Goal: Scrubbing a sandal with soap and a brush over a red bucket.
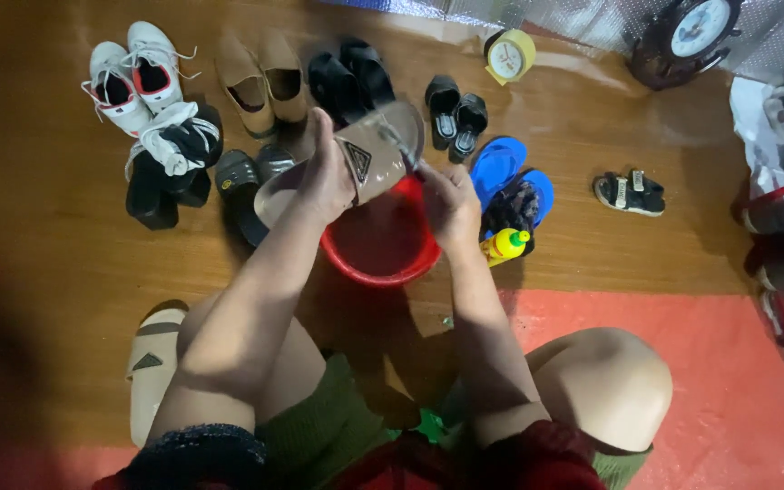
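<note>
Beige slide sandal [356,163], toe upper-right

Glossy red plastic basin [381,265], smooth beige slide [360,163], perhaps rubber, polished wood floor [65,254]

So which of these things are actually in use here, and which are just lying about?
In use:
left hand holding the beige slide sandal
right hand working a brush on it
red basin underneath

Lying about:
white sneakers
tan loafers
blue flip-flops
yellow bottle
yellow clock
matching sandal by the knee
</note>
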